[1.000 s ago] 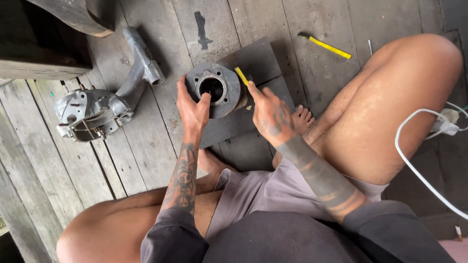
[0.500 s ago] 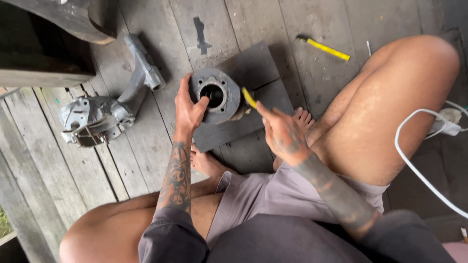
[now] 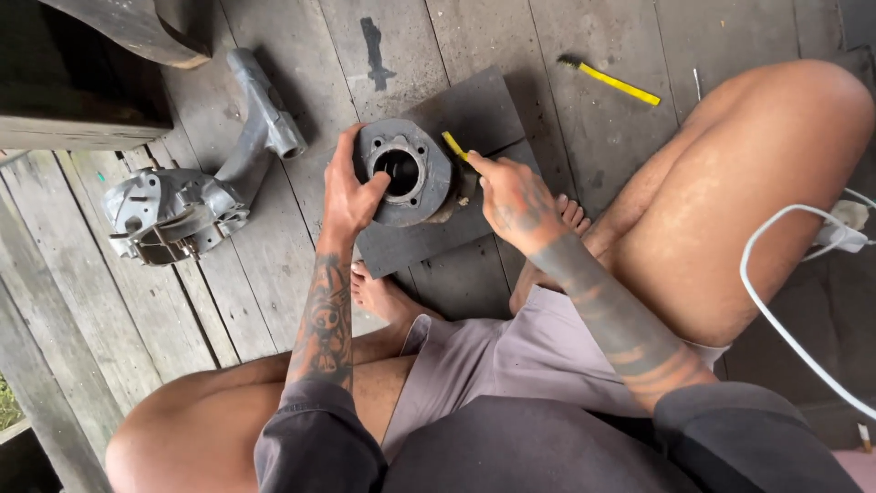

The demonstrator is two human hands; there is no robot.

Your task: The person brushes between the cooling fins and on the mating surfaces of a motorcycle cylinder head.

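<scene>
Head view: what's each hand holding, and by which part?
Left hand grips the grey engine cylinder by its left rim, thumb at the bore. Right hand pinches a yellow-handled tool by its handle, at the cylinder's right edge.

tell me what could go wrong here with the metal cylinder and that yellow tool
1. The left hand alone steadies the round metal cylinder on the dark mat; it could roll or tip.
2. The right hand holds the yellow tool against the cylinder's rim; a slip could jab the left fingers.
3. Bare toes sit close beside the cylinder, so a drop might hit them.
</scene>
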